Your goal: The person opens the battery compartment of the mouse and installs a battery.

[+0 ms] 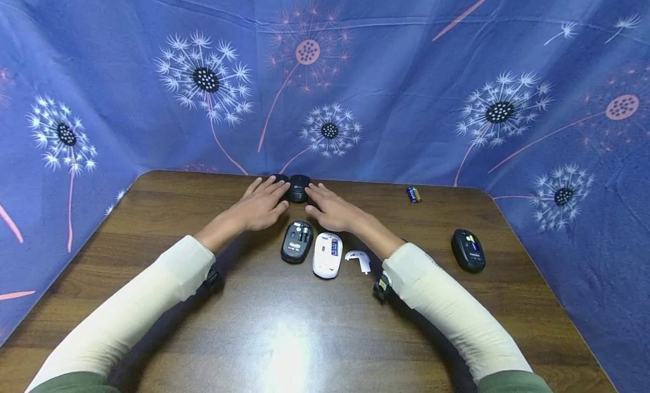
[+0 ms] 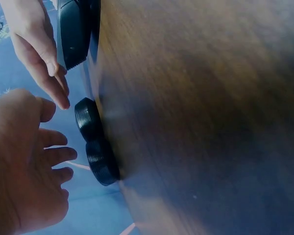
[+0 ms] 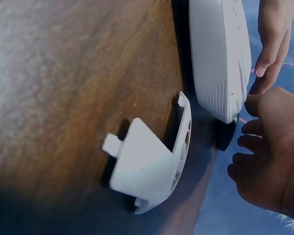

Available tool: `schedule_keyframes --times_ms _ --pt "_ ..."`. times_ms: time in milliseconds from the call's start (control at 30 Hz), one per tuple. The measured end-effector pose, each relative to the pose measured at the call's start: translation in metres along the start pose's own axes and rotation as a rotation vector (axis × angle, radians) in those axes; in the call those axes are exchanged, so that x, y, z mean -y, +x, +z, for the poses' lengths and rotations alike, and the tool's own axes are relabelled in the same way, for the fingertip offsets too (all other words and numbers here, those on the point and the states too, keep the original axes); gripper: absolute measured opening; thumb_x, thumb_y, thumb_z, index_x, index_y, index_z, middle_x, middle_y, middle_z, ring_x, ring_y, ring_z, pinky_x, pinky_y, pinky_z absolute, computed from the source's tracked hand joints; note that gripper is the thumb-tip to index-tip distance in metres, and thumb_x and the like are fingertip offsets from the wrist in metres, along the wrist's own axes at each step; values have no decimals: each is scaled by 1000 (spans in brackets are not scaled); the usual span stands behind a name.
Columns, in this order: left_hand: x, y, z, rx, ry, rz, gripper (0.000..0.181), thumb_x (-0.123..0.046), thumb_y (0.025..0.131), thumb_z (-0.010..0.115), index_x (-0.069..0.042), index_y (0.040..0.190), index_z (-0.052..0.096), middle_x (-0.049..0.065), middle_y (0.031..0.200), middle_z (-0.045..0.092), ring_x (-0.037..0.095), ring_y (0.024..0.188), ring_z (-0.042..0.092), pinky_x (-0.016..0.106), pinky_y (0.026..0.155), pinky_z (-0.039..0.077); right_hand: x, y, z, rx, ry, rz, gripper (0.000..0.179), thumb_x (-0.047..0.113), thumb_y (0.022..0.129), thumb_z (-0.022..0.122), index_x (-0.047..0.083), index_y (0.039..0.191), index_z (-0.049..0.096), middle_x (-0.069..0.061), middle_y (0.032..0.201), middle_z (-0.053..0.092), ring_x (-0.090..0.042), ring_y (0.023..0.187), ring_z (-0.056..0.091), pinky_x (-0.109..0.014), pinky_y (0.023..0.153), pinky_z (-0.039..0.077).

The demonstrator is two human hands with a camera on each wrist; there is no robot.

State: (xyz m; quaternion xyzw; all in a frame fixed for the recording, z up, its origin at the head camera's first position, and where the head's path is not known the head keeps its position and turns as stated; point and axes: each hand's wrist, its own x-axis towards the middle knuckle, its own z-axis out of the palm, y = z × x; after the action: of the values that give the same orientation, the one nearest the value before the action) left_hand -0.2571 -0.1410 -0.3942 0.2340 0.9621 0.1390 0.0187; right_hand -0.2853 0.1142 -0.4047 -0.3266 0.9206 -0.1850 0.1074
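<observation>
Two black computer mice stand side by side at the table's back edge, the right one (image 1: 298, 189) in plain sight and the left one (image 1: 281, 178) partly behind my left hand (image 1: 261, 206). That hand is spread out palm down; my right hand (image 1: 332, 208) reaches in from the other side, fingers extended, tips close to the right mouse. Whether either hand touches the mice cannot be told. Nearer lie an upturned black mouse (image 1: 297, 242) and an upturned white mouse (image 1: 327, 256) with a blue battery inside. A white battery cover (image 3: 147, 161) lies beside the white mouse, below my right wrist.
Small batteries (image 1: 413, 194) lie together at the back right. Another upturned black mouse (image 1: 468, 250) lies near the right edge, a battery showing in it. Behind the wooden table (image 1: 244, 336) hangs a blue dandelion-print cloth (image 1: 396, 100).
</observation>
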Motion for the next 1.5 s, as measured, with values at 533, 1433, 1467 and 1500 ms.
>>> schedule_keyframes --times_ms 533,1433,1467,1500 --pt "-2 16 4 94 67 43 67 -32 120 38 5 175 31 26 183 31 41 176 21 53 149 11 9 5 -5 77 -37 34 69 36 124 39 2 179 17 -20 190 11 -39 178 3 -52 149 11" --pt "-6 22 1 140 102 84 63 -30 120 37 4 173 35 25 183 32 42 175 23 55 149 14 2 10 2 93 -14 51 70 37 123 40 2 179 16 -20 190 9 -41 178 2 -53 149 9" --pt "-7 22 1 140 99 84 63 -30 120 37 5 173 35 25 182 33 42 175 24 55 149 14 2 9 2 87 -25 50 70 36 123 39 1 179 17 -20 190 10 -41 178 4 -53 149 10" --pt "-8 23 1 140 99 83 63 -30 120 37 4 173 35 25 182 34 42 175 24 54 149 14 1 9 2 80 -38 49 69 35 123 39 0 179 18 -21 189 12 -42 178 5 -53 149 12"
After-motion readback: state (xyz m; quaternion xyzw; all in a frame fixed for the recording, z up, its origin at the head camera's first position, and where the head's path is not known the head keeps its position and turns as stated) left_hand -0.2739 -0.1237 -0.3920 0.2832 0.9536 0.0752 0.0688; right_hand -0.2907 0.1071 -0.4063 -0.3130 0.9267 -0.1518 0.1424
